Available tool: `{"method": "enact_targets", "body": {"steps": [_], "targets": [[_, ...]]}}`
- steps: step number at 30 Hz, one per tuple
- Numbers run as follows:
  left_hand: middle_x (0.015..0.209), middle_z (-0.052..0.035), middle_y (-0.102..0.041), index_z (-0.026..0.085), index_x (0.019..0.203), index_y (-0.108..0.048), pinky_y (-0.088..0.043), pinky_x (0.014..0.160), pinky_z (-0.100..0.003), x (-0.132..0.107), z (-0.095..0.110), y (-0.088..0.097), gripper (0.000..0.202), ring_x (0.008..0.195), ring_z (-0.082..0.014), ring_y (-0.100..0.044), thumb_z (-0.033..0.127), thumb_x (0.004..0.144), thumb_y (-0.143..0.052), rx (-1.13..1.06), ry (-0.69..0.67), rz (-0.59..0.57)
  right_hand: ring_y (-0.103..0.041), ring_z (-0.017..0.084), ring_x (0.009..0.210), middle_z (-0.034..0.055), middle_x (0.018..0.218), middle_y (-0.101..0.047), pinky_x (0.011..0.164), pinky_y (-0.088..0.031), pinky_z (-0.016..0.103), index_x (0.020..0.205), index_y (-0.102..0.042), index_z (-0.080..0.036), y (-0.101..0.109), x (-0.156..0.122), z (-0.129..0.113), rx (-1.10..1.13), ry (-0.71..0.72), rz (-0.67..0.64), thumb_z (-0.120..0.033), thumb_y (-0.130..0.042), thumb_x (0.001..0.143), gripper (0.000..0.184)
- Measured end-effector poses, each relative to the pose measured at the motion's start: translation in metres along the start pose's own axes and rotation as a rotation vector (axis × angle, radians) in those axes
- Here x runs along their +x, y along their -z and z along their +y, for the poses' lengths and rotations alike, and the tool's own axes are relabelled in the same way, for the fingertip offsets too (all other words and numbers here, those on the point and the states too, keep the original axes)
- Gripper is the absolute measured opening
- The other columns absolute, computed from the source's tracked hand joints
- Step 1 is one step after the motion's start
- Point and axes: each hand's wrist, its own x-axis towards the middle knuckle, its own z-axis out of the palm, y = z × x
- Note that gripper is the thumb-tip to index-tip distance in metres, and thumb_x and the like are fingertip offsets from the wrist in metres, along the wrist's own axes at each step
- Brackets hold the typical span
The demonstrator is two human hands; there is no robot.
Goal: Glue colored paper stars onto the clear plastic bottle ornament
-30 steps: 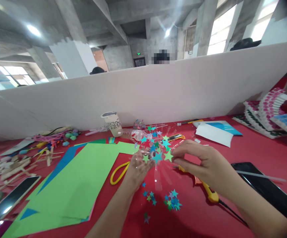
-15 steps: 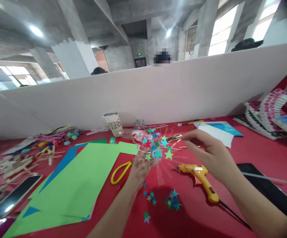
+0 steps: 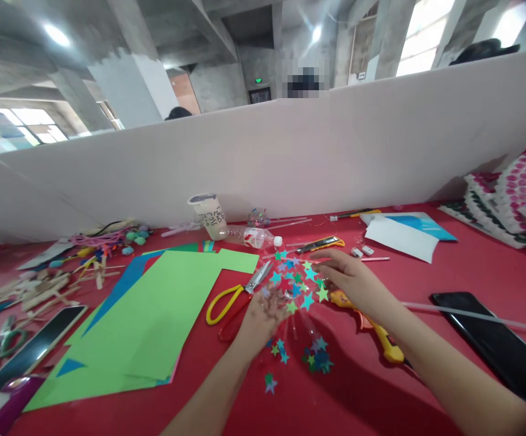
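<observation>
A clear plastic piece covered with small blue, green and purple stars (image 3: 296, 289) is up off the table in my left hand (image 3: 263, 318), whose fingers curl around its lower left side. My right hand (image 3: 347, 274) is at its right edge, fingers bent loosely and apart; whether the fingertips touch a star I cannot tell. Under my right forearm lies a yellow hot glue gun (image 3: 389, 346), partly hidden. Scissors with yellow and red handles (image 3: 225, 304) lie just left of my left hand. Loose stars (image 3: 320, 357) lie in small piles on the red table below.
Green paper sheets (image 3: 154, 309) cover the left side. Behind the stars are a plastic bottle (image 3: 256, 237), a paper cup (image 3: 209, 216) and a utility knife (image 3: 321, 244). Phones (image 3: 40, 345) and a black tablet-like slab (image 3: 485, 339) lie at the sides. A white partition (image 3: 263, 160) stands behind.
My right hand has come down and left from above the glue gun to the star-covered piece. The piece has shifted slightly right and down in view, and the scissor blades now show.
</observation>
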Motion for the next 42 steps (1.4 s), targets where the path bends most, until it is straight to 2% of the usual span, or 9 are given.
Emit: {"method": "enact_targets", "body": {"steps": [3, 9, 14, 18, 23, 27, 32, 36, 42], "targets": [[0.076, 0.0002, -0.068, 0.022, 0.086, -0.062, -0.052, 0.071, -0.032, -0.01, 0.005, 0.003, 0.036, 0.074, -0.0183, -0.064, 0.012, 0.054, -0.075, 0.043, -0.006, 0.065, -0.059, 0.008, 0.056, -0.0013, 0.083, -0.063, 0.052, -0.05, 0.021, 0.1, -0.053, -0.021, -0.004, 0.001, 0.003, 0.035, -0.038, -0.013, -0.022, -0.047, 0.08, 0.021], [0.083, -0.0004, -0.067, 0.019, 0.099, -0.063, -0.05, 0.078, -0.028, -0.012, 0.015, 0.007, 0.046, 0.085, -0.0174, -0.063, 0.001, 0.057, -0.066, 0.145, -0.026, 0.165, -0.062, 0.009, 0.053, -0.0023, 0.078, -0.063, 0.053, -0.054, 0.023, 0.097, -0.051, -0.021, -0.019, 0.005, 0.019, 0.086, -0.104, -0.028, -0.018, -0.047, 0.077, 0.02], [0.092, -0.0017, -0.066, 0.021, 0.108, -0.057, -0.051, 0.08, -0.031, -0.005, 0.019, 0.015, 0.053, 0.089, -0.0172, -0.064, -0.001, 0.06, -0.056, 0.123, 0.086, 0.18, -0.066, 0.013, 0.062, 0.0017, 0.086, -0.065, 0.061, -0.057, 0.029, 0.095, -0.051, -0.021, -0.028, 0.01, 0.039, 0.075, -0.125, -0.037, -0.02, -0.044, 0.079, 0.018], [0.097, -0.0041, -0.066, 0.02, 0.106, -0.058, -0.051, 0.077, -0.028, -0.006, 0.026, 0.017, 0.054, 0.094, -0.0179, -0.063, -0.005, 0.058, -0.052, 0.149, 0.131, 0.203, -0.067, 0.013, 0.063, 0.0023, 0.089, -0.065, 0.064, -0.057, 0.03, 0.096, -0.05, -0.022, -0.027, 0.013, 0.048, 0.021, -0.129, -0.044, -0.022, -0.041, 0.082, 0.016], [0.101, -0.0083, -0.066, 0.015, 0.105, -0.055, -0.05, 0.084, -0.034, -0.01, 0.035, 0.017, 0.042, 0.096, -0.0209, -0.064, 0.001, 0.065, -0.055, 0.179, 0.135, 0.12, -0.067, 0.015, 0.068, 0.0037, 0.094, -0.064, 0.062, -0.055, 0.029, 0.102, -0.049, -0.022, -0.021, 0.015, 0.053, -0.134, -0.116, -0.047, -0.025, -0.042, 0.084, 0.02], [0.102, -0.0102, -0.067, 0.015, 0.11, -0.051, -0.05, 0.083, -0.035, -0.011, 0.037, 0.018, 0.044, 0.09, -0.0208, -0.066, 0.004, 0.068, -0.056, 0.226, 0.148, 0.026, -0.064, 0.014, 0.066, 0.0053, 0.1, -0.064, 0.058, -0.05, 0.026, 0.107, -0.049, -0.022, -0.017, 0.016, 0.053, -0.316, -0.086, -0.027, -0.026, -0.044, 0.084, 0.023], [0.101, -0.0102, -0.067, 0.016, 0.111, -0.052, -0.05, 0.082, -0.035, -0.014, 0.04, 0.017, 0.043, 0.089, -0.0209, -0.067, 0.008, 0.07, -0.058, 0.251, 0.137, 0.048, -0.061, 0.016, 0.062, 0.0041, 0.086, -0.068, 0.057, -0.043, 0.028, 0.105, -0.055, -0.022, -0.012, 0.012, 0.045, -0.552, -0.054, -0.031, -0.031, -0.045, 0.085, 0.024], [0.106, -0.0099, -0.066, 0.018, 0.114, -0.051, -0.049, 0.085, -0.035, -0.014, 0.039, 0.016, 0.048, 0.095, -0.022, -0.065, 0.004, 0.068, -0.055, 0.237, 0.144, 0.053, -0.06, 0.017, 0.056, 0.004, 0.073, -0.068, 0.054, -0.039, 0.027, 0.093, -0.063, -0.021, -0.008, 0.004, 0.034, -0.688, -0.056, -0.077, -0.031, -0.045, 0.084, 0.022], [0.099, -0.0081, -0.067, 0.018, 0.112, -0.051, -0.049, 0.087, -0.038, -0.014, 0.037, 0.015, 0.043, 0.095, -0.022, -0.065, 0.006, 0.071, -0.055, 0.218, 0.173, 0.114, -0.065, 0.022, 0.07, 0.0068, 0.081, -0.071, 0.057, -0.038, 0.028, 0.086, -0.068, -0.022, -0.012, -0.008, 0.026, -0.838, -0.053, -0.174, -0.034, -0.045, 0.086, 0.026]]}}
